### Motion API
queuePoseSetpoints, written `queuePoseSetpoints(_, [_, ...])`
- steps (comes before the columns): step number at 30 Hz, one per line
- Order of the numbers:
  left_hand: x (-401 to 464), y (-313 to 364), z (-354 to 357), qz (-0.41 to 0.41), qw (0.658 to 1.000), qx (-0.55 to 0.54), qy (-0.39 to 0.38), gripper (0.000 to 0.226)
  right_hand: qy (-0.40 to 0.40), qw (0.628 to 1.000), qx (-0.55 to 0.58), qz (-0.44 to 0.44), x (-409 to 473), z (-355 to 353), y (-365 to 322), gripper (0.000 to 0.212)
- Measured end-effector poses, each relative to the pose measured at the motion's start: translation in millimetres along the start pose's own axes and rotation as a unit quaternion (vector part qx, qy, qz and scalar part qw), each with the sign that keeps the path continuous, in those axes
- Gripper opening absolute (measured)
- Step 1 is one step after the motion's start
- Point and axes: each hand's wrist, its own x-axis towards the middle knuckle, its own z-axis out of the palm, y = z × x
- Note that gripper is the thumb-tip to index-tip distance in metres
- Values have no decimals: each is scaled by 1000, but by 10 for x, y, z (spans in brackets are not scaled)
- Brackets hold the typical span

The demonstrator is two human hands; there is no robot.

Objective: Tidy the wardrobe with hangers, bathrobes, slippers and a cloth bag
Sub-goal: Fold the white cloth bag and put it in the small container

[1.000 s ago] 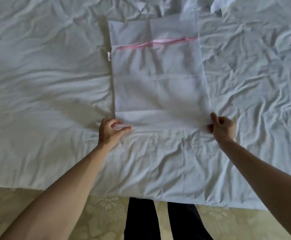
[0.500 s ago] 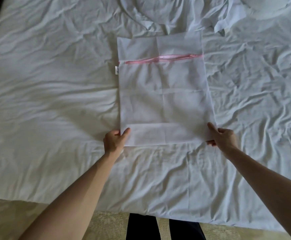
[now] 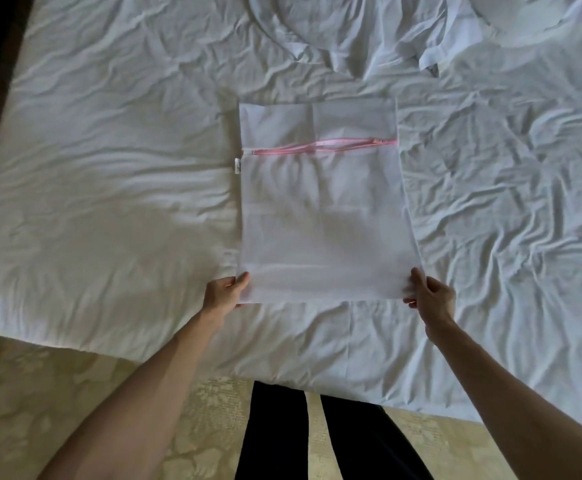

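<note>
Both hands now pinch the near corners they only touched before: left hand (image 3: 223, 293) at 7 o'clock, right hand (image 3: 431, 299) at 5, of the flat white mesh cloth bag with pink zip (image 3: 320, 209) on the rumpled white bedsheet (image 3: 109, 188). Folding looks unstarted; wardrobe work remains.

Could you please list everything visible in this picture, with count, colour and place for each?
cloth bag: one, white, flat on the bed's middle
zip: one, pink, across the bag's far part
label: one, white, bag's left edge
bed sheet: one, white, creased, covering the bed
floor: pale patterned, nearest the person
legs: two, dark trousers, bottom centre
left hand: pinches the bag's near left corner
right hand: pinches the near right corner
</note>
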Motion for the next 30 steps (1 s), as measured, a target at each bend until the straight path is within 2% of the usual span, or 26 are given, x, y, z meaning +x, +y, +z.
queuePoseSetpoints(4, [-100,214,24,-10,995,-100,14,25,-5,999,36,-31,-7,-122,-333,37])
queuePoseSetpoints(7, [-19,581,9,-29,979,-202,8,20,-14,995,68,-65,138,-124,-797,32])
queuePoseSetpoints(15, [716,1864,-14,-63,933,-352,-23,11,-54,986,138,-80,852,426,-2072,29])
queuePoseSetpoints(21, [1472,2595,91,-60,923,-377,-47,6,-38,986,136,-86,1507,943,-2615,31])
queuePoseSetpoints(25, [1966,2791,212,-68,913,-398,-52,27,-21,990,129,-53,1972,1205,-2682,30])
queuePoseSetpoints(28, [2217,2801,291,-73,926,-366,-63,30,-13,996,86,-16,2252,1359,-2619,42])
queuePoseSetpoints(30, [2298,2783,341,-69,946,-311,-53,46,-27,997,64,-13,2319,1405,-2596,49])
